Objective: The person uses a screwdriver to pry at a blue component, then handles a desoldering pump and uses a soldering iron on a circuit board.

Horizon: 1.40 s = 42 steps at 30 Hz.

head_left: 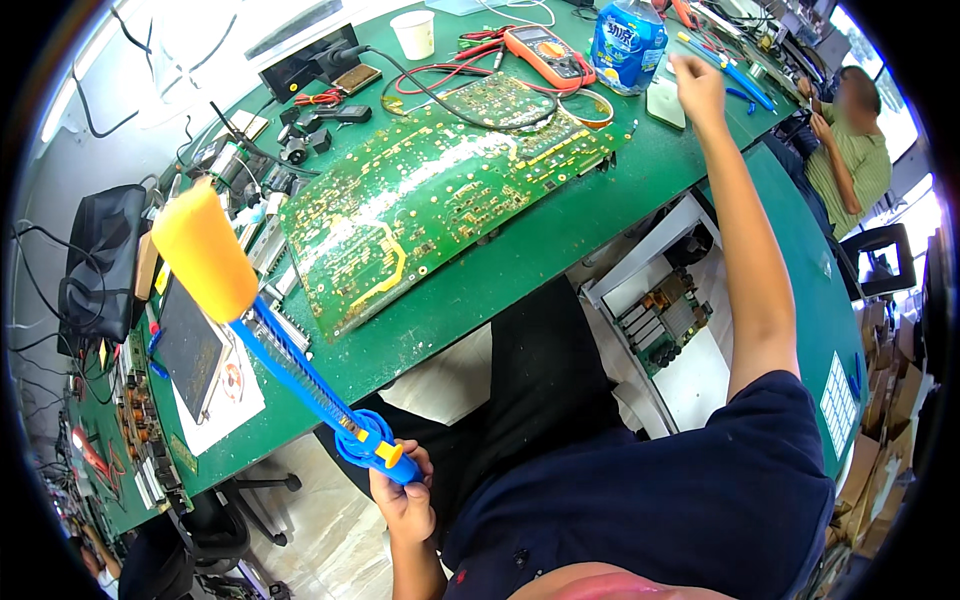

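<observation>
My left hand [405,497] is closed around the lower end of a blue solder sucker [300,368]. Its large yellow knob [205,252] rises toward me, with a spring showing along the shaft. At the far right of the bench, my right hand [698,90] is raised with curled fingers; anything in them cannot be made out. Beside it stand a blue-labelled bottle [627,48] and a flat pale green object [665,104]. A large green circuit board [440,200] lies tilted across the bench, with a black cable over its far part.
An orange multimeter [548,56] with leads and a white paper cup [413,36] stand behind the board. Tools and parts crowd the left. Under the bench edge, an open drawer [690,395] holds a smaller board. Another person [850,150] sits at the far right.
</observation>
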Available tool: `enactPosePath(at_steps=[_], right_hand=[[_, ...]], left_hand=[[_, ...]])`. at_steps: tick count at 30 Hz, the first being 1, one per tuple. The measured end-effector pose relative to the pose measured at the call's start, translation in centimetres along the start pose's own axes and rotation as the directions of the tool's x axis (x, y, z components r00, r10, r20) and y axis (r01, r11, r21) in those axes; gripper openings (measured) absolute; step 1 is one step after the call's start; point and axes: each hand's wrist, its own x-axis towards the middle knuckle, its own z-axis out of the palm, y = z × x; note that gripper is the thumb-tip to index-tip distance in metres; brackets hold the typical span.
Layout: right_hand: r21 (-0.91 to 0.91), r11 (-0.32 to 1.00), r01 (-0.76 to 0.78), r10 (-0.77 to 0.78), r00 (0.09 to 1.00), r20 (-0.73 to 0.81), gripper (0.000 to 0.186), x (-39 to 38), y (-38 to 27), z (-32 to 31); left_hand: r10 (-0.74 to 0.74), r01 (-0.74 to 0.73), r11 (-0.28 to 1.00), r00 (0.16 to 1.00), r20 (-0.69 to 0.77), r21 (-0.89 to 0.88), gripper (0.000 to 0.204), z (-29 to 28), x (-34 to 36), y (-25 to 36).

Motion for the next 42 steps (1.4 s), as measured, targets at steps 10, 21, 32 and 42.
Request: enactPosePath(at_steps=[10, 21, 32, 42], right_hand=[[0.767, 0.631, 0.118, -0.653, 0.614, 0.442, 0.058, -17.0, -21.2, -5.6], [0.469, 0.86, 0.201, -0.502, 0.176, 0.847, 0.023, -20.0, -19.8, -7.0], [0.474, 0.829, 0.298, -0.516, 0.08, 0.853, 0.026, -20.6, -21.2, -5.7], [0.491, 0.618, 0.614, -0.618, -0.006, 0.786, 0.032, -22.3, -21.7, -4.5]], left_hand=[[0.079, -0.164, 0.833, 0.98, 0.181, 0.528, 0.041, -0.5, 2.7, 2.2], [-0.226, 0.065, 0.927, 0.882, 0.414, 0.369, 0.071, -4.3, 3.7, 8.5], [-0.177, 0.095, 0.954, 0.944, 0.278, 0.285, 0.042, -4.3, 3.4, 9.4], [-0.038, -0.142, 0.879, 0.931, 0.364, 0.455, 0.042, -1.5, 5.0, 9.7]])
